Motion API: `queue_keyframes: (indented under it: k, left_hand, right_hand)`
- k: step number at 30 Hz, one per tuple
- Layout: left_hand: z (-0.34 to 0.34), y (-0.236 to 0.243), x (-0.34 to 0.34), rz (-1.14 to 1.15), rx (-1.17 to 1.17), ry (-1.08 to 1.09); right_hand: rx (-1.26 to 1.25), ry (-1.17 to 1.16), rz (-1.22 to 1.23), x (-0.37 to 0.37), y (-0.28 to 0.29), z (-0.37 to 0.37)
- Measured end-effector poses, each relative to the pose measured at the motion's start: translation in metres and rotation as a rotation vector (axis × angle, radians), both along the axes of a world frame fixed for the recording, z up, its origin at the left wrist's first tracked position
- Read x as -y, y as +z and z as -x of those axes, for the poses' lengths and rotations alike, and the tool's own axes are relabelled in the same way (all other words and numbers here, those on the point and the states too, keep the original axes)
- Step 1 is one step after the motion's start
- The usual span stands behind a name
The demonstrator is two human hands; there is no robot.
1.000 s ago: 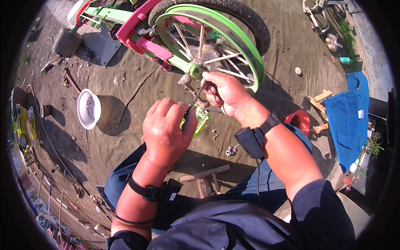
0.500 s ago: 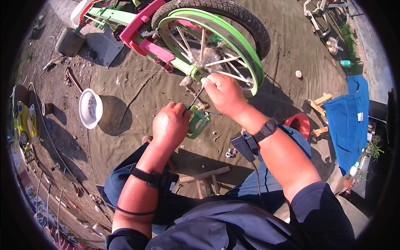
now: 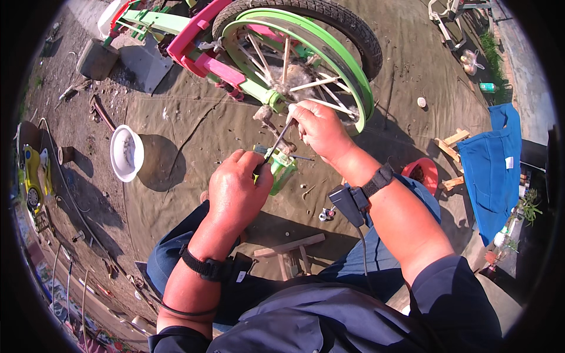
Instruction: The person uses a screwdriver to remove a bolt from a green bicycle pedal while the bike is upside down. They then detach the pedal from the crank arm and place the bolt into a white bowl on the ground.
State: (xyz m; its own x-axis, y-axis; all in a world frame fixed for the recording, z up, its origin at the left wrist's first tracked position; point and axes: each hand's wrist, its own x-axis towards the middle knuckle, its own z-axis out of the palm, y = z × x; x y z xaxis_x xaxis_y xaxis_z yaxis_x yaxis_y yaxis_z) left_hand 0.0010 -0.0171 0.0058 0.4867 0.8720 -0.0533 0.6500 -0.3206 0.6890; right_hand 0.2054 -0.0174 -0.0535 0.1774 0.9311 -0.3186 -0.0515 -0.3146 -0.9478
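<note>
My left hand (image 3: 238, 191) is closed round the lower end of a thin dark metal rod (image 3: 276, 142). My right hand (image 3: 321, 132) is closed with its thumb and fingertips on the rod's upper end, just below the green hub (image 3: 272, 97) of a pink and green bicycle frame (image 3: 194, 50). Beside it are the green rim (image 3: 366, 94) with cream spokes and a black tyre (image 3: 368, 41). A dirty crank arm (image 3: 265, 117) runs down behind the rod to a bright green pedal (image 3: 283, 176), partly hidden by my left hand.
A white bowl (image 3: 118, 150) and pipe wrench (image 3: 103, 112) lie left, near a concrete cylinder (image 3: 95, 62) and yellow toy car (image 3: 32, 176). Right are a red basin (image 3: 431, 170), wooden stand (image 3: 453, 144) and blue cloth (image 3: 488, 176). A wooden stool (image 3: 288, 246) stands between my legs.
Both hands stay on the rod but shift slightly back and forth. Since half a second ago my left hand has moved a little down, my right slightly up.
</note>
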Motion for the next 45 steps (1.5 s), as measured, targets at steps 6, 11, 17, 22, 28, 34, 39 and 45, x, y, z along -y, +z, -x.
queue_keyframes:
  k: [6,11,17,22,28,34,39,45]
  left_hand:
    - [0.001,0.015,-0.007,-0.168,0.031,0.027]
    - [0.0,0.019,-0.008,-0.282,0.066,-0.01]
    - [-0.004,0.022,-0.012,-0.393,0.112,-0.04]
    - [-0.009,0.023,-0.014,-0.403,0.135,-0.068]
    - [0.007,0.003,-0.011,-0.101,-0.112,-0.048]
    - [-0.005,-0.027,-0.008,-0.006,-0.248,-0.07]
    - [-0.012,-0.037,-0.007,0.015,-0.204,-0.076]
    - [-0.018,-0.046,-0.011,0.046,-0.212,-0.03]
  right_hand:
    - [-0.419,-0.068,0.193,0.001,0.014,0.004]
    - [-0.526,-0.072,0.228,0.0,0.015,0.006]
    - [-0.641,-0.075,0.271,-0.002,0.01,0.004]
    - [-0.64,-0.087,0.258,-0.003,0.015,0.004]
    - [-0.065,-0.021,0.072,-0.003,0.008,0.009]
    - [0.565,0.109,-0.196,-0.003,0.014,0.004]
    - [0.663,0.099,-0.333,0.0,0.011,0.005]
    - [0.744,0.11,-0.383,-0.002,0.009,0.003]
